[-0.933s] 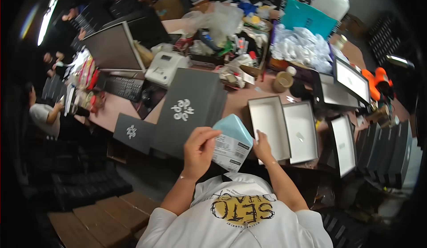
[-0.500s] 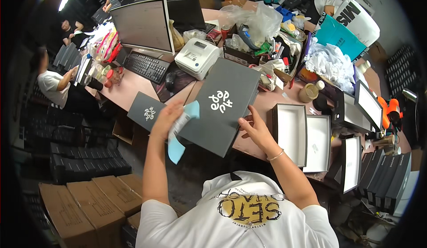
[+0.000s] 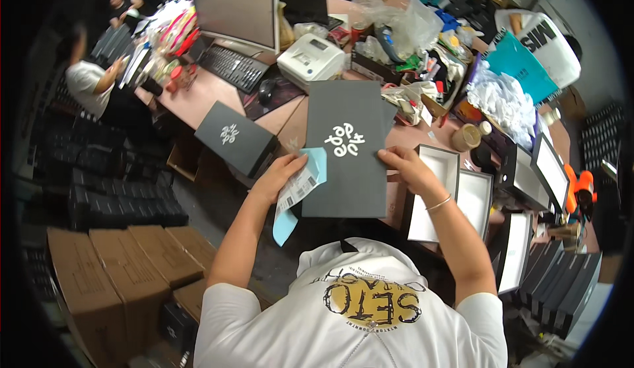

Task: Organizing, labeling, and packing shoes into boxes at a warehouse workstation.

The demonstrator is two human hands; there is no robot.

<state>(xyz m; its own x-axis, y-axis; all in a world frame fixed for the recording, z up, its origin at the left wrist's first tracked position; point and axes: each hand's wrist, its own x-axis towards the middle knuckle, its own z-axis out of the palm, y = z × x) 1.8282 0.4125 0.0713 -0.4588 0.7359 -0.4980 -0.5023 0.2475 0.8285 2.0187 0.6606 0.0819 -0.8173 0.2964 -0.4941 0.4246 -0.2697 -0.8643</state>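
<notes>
A dark grey shoebox-like box [image 3: 343, 183] with white lettering stands in front of me at the table's near edge. My right hand [image 3: 411, 168] is closed on its right edge, thumb on top; its underside is hidden. In my left hand [image 3: 280, 175] is a pinched light blue adhesive label [image 3: 296, 192] with a white printed face. That label hangs down by the box's left edge and partly overlaps it. To the left lies a second dark grey box [image 3: 232, 137] with similar lettering.
Behind the box are a white label printer [image 3: 312, 59], a mouse [image 3: 266, 91], a keyboard [image 3: 232, 66] and a monitor [image 3: 238, 5]. Plastic bags and clutter [image 3: 419, 28] fill the far right. Open white-lined boxes [image 3: 474, 200] sit at the right. Brown cartons [image 3: 125, 262] stand lower left.
The large box has turned from a slant to nearly straight toward me. My left hand moved right with the label to its left edge. My right hand shifted right with the box's edge.
</notes>
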